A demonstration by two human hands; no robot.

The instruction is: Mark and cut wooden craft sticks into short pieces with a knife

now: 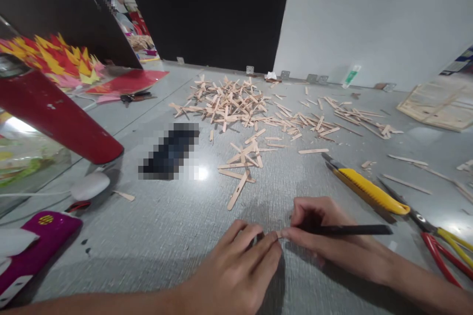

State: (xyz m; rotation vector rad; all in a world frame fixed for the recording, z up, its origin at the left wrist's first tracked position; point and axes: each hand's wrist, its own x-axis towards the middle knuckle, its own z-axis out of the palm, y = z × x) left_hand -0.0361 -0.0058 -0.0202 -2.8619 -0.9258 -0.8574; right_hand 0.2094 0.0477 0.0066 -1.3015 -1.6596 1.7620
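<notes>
A small piece of wooden stick (280,234) lies between my two hands near the table's front edge. My left hand (246,261) has its fingers bent together and pressed on the left end of that piece. My right hand (325,231) pinches the other end between thumb and finger. A black, pen-like tool (354,230) also rests in my right hand and points out to the right. Just beyond the hands, several flat wooden sticks (238,189) lie crossed on the grey table (177,236).
A heap of crossed sticks (229,101) spreads behind. At right lie a yellow cutter (373,192) and red-and-yellow-handled pliers (439,246). On the left are a blurred dark object (172,152), a red cylinder (59,113), a white mouse-like object (89,185) and a purple item (44,241).
</notes>
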